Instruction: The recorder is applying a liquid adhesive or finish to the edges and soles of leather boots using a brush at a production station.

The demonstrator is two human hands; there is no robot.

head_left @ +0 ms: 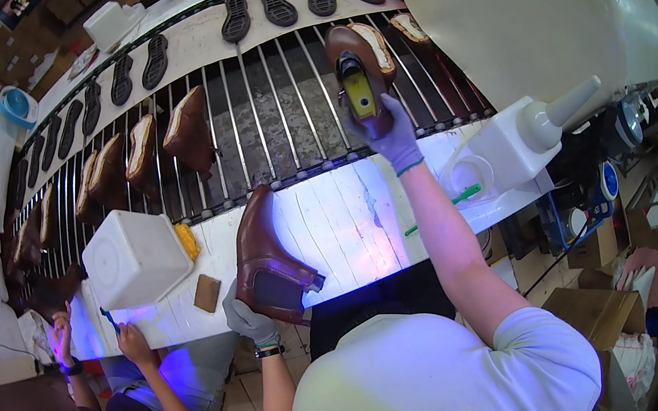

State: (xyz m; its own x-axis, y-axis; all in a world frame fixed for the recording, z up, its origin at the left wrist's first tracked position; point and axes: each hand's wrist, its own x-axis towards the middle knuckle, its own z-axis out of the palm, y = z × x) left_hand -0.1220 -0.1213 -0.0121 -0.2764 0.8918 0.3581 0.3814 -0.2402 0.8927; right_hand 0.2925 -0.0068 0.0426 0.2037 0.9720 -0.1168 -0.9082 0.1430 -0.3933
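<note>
At the table's near edge my left hand [252,318], in a grey glove, grips a brown ankle boot [256,240] by its shaft. The boot's toe points away from me over the white tabletop. My gloved right hand [392,140] is stretched out to the roller conveyor, closed around the shaft of a second brown boot [345,46]. Its opening faces me and shows a yellow-green inside. Right beside it lies another boot [375,50] with its pale, soleless bottom turned up. The fingertips of both hands are partly hidden behind the boots.
More upturned boots [186,129] line the conveyor rollers at left; black soles [278,5] stand on the shelf behind. A white jug [131,258] and a large white bottle [512,142] flank the work area. At left a co-worker's hand [135,343] holds a blue-handled tool.
</note>
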